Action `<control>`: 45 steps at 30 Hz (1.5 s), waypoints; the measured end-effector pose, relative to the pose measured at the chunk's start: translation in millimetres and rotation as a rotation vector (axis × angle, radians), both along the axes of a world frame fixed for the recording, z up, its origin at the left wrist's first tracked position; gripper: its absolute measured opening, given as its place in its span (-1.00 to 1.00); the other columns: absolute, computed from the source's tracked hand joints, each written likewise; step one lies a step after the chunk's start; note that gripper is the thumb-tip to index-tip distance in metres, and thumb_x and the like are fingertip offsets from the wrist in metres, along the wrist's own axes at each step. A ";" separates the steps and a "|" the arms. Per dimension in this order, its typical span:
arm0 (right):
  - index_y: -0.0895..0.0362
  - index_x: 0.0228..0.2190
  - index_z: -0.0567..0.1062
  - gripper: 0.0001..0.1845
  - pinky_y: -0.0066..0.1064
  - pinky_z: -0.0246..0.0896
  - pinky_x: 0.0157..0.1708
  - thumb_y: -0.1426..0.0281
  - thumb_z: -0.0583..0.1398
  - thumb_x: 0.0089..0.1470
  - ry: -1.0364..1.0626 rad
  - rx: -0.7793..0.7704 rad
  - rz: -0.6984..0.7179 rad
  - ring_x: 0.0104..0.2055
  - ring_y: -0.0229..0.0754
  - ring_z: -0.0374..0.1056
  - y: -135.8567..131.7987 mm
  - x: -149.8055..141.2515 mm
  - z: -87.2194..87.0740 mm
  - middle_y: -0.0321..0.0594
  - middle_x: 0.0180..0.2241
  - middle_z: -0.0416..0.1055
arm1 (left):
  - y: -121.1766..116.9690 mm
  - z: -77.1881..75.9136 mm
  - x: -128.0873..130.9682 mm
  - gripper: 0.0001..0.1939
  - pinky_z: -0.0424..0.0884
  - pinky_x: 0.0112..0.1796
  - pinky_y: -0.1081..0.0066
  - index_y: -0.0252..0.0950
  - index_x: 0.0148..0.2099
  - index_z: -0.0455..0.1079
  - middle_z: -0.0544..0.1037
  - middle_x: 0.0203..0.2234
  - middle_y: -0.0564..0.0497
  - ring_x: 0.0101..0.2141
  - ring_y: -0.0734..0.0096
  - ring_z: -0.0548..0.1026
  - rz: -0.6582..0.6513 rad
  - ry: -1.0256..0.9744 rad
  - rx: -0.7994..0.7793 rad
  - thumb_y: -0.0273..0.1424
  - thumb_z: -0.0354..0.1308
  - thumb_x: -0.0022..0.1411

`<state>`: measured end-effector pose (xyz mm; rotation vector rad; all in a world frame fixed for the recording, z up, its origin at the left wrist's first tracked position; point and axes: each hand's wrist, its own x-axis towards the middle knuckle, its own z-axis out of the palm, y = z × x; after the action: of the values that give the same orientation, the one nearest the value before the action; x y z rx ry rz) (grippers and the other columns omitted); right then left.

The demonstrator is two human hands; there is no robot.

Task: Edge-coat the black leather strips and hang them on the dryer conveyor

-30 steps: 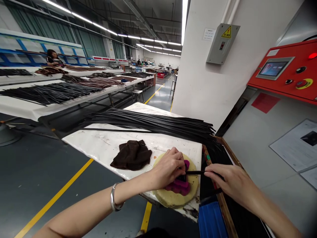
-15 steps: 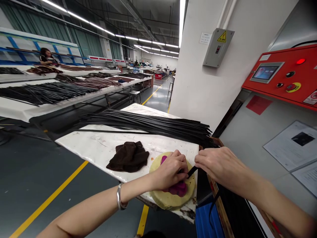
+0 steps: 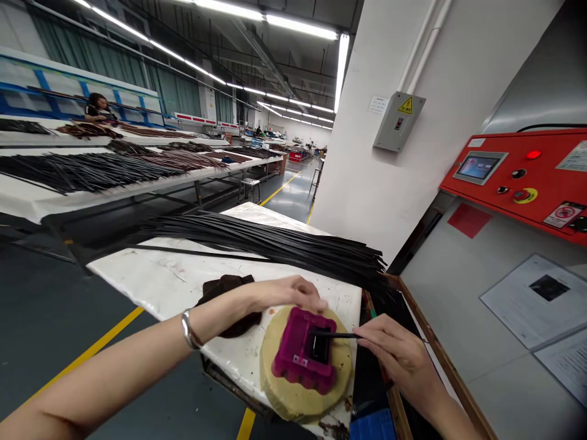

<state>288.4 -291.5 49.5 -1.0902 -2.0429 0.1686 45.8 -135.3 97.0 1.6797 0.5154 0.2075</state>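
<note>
A magenta box-like holder [image 3: 290, 342] with a dark, shiny well [image 3: 320, 349] rests on a round yellowish pad [image 3: 279, 388]. My right hand [image 3: 397, 351], at the pad's right side, pinches a thin black strip [image 3: 342, 335], whose far end lies over the well. My left hand [image 3: 293, 292] reaches across the pad's far side with loosely bent fingers near the holder's upper edge; nothing shows in it. Behind my left wrist a dark brown cloth [image 3: 229, 285] is partly hidden.
Long black strips [image 3: 275, 241] lie bundled across the white table [image 3: 160, 269]. A blue container [image 3: 373, 425] sits low at the right, by a wooden frame [image 3: 440, 366]. Beyond is a red control panel [image 3: 541, 183]. A person [image 3: 98, 109] sits at a far table.
My left hand has come off the magenta holder toward its far edge, uncovering the holder and its well. My right hand has moved lower, and the strip now lies over the well. The view has tilted.
</note>
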 end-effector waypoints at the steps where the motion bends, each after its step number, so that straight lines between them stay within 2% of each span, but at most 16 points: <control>1: -0.05 -0.01 0.50 -0.64 -0.47 0.30 -0.26 0.56 0.15 0.25 0.063 -0.028 -0.020 -0.24 -0.27 0.39 0.2 -3.4 -5.9 -0.26 -0.27 0.45 | 4.3 1.4 -4.9 -0.59 0.31 -0.18 0.37 -0.27 -0.25 0.59 0.56 -0.27 -0.04 -0.22 0.28 0.42 0.113 -0.032 0.031 -0.02 0.25 0.11; 3: -0.05 -0.06 0.53 -0.69 -0.48 0.30 -0.28 0.53 0.17 0.25 0.163 -0.094 -0.054 -0.28 -0.29 0.40 0.8 -9.3 -16.1 -0.30 -0.30 0.47 | 10.3 0.0 -15.9 -0.47 0.31 -0.20 0.36 -0.28 -0.14 0.57 0.52 -0.21 -0.07 -0.22 0.29 0.39 0.319 -0.115 0.023 0.07 0.12 0.18; 5: -0.03 -0.10 0.55 -0.75 -0.49 0.29 -0.30 0.48 0.19 0.25 0.228 -0.149 -0.084 -0.31 -0.29 0.41 0.7 -14.8 -23.9 -0.31 -0.33 0.47 | 10.0 -7.3 -27.3 -0.43 0.31 -0.21 0.35 -0.30 -0.09 0.55 0.50 -0.23 -0.08 -0.26 0.31 0.39 0.434 -0.194 -0.042 0.09 0.07 0.22; 11: 0.03 -0.19 0.56 -0.83 -0.47 0.27 -0.24 0.41 0.16 0.27 0.271 -0.259 -0.138 -0.25 -0.24 0.41 -2.6 -30.5 -36.4 -0.27 -0.30 0.48 | -21.0 -41.7 -53.5 -0.49 0.32 -0.18 0.34 -0.31 -0.02 0.51 0.48 -0.21 -0.11 -0.27 0.32 0.39 0.602 -0.343 -0.146 0.00 0.04 0.30; 17: 0.04 -0.19 0.55 -0.83 -0.46 0.28 -0.23 0.41 0.14 0.27 0.221 -0.265 -0.155 -0.24 -0.22 0.42 -3.0 -35.2 -47.5 -0.26 -0.31 0.48 | -37.4 -65.7 -68.6 -0.48 0.34 -0.15 0.34 -0.31 0.00 0.50 0.48 -0.20 -0.11 -0.26 0.32 0.39 0.748 -0.338 -0.200 0.00 0.05 0.29; 23: 0.08 -0.20 0.55 -0.80 -0.46 0.31 -0.28 0.44 0.12 0.27 0.157 -0.216 -0.151 -0.28 -0.21 0.45 -2.2 -38.1 -48.4 -0.23 -0.34 0.50 | -40.4 -72.6 -73.9 -0.45 0.33 -0.17 0.35 -0.34 -0.02 0.51 0.48 -0.27 -0.11 -0.30 0.33 0.38 0.822 -0.318 -0.225 0.03 0.07 0.27; 32: 0.10 -0.25 0.55 -0.80 -0.44 0.33 -0.28 0.43 0.11 0.28 0.142 -0.214 -0.180 -0.29 -0.19 0.46 -1.7 -40.8 -48.9 -0.20 -0.34 0.51 | -42.2 -75.6 -68.5 -0.47 0.32 -0.19 0.38 -0.35 -0.05 0.53 0.50 -0.25 -0.11 -0.32 0.36 0.38 0.812 -0.328 -0.256 0.01 0.08 0.26; 39: 0.08 -0.22 0.56 -0.81 -0.46 0.32 -0.30 0.40 0.12 0.28 0.108 -0.232 -0.186 -0.27 -0.19 0.47 -8.0 -27.4 -48.3 -0.21 -0.33 0.50 | -42.4 -82.5 -70.6 -0.49 0.31 -0.16 0.37 -0.34 -0.04 0.52 0.47 -0.24 -0.10 -0.30 0.36 0.37 0.800 -0.323 -0.259 -0.01 0.06 0.29; 45: 0.07 -0.19 0.56 -0.81 -0.48 0.35 -0.34 0.39 0.13 0.28 0.060 -0.224 -0.183 -0.30 -0.19 0.47 -16.2 -10.0 -50.2 -0.21 -0.34 0.50 | -44.1 -80.9 -67.4 -0.51 0.30 -0.20 0.40 -0.34 -0.07 0.53 0.47 -0.27 -0.08 -0.33 0.39 0.36 0.822 -0.319 -0.275 -0.03 0.08 0.28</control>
<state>278.3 -307.7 -0.7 -1.3866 -1.8921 0.3386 -21.6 -179.4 16.1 1.0621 0.9209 0.9391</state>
